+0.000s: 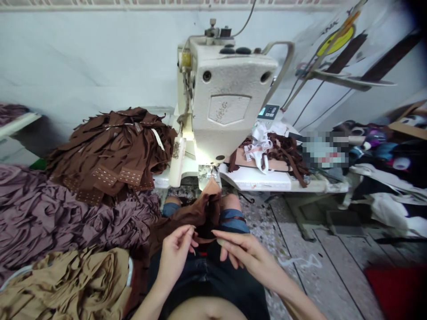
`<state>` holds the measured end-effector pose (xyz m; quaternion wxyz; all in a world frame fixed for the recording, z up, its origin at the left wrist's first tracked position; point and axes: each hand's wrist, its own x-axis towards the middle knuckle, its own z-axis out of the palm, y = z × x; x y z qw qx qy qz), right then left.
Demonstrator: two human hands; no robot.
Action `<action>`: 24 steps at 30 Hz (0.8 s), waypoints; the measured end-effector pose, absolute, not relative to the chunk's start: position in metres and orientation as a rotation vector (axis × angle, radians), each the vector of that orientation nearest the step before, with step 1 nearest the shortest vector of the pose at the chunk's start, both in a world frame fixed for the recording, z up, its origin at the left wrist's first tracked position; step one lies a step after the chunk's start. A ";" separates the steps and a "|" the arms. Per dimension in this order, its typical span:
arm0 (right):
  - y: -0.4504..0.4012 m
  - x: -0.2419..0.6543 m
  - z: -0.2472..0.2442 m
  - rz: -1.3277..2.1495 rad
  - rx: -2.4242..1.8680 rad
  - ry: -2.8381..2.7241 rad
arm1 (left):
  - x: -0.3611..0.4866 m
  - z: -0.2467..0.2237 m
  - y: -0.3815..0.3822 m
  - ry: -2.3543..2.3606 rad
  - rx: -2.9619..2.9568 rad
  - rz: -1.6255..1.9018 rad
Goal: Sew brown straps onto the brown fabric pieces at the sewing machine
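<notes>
Above the lap, the left hand [176,251] and right hand [245,251] pinch a thin brown strap [207,240] lying crosswise, its ends hidden by fingers, while farther off a brown garment [196,209], its folds lost in shadow, stretches lengthwise away, peach tip [211,186] pointing under the sewing machine [230,84].

Pale wall [100,53] w/ pinkish trim [100,4]; speckled gry flr [327,289] w/ dk lines

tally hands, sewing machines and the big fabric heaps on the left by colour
Hands: 2 (left hand, right hand)
Sewing machine: 1
Dark brown heap: 1
Mauve heap: 1
Tan heap: 1
Total: 6
</notes>
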<state>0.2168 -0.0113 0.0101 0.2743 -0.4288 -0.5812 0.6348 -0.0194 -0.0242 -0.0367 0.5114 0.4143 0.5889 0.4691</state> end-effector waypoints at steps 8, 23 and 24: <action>0.012 0.235 0.023 1.480 -1.129 -1.697 | -0.021 -0.045 -0.039 1.361 1.341 0.798; 0.020 0.228 0.012 1.630 -1.133 -0.937 | 0.005 -0.016 -0.032 1.098 2.025 0.676; 0.021 0.234 0.012 1.649 -1.149 -0.971 | 0.002 -0.007 -0.027 1.130 2.114 0.781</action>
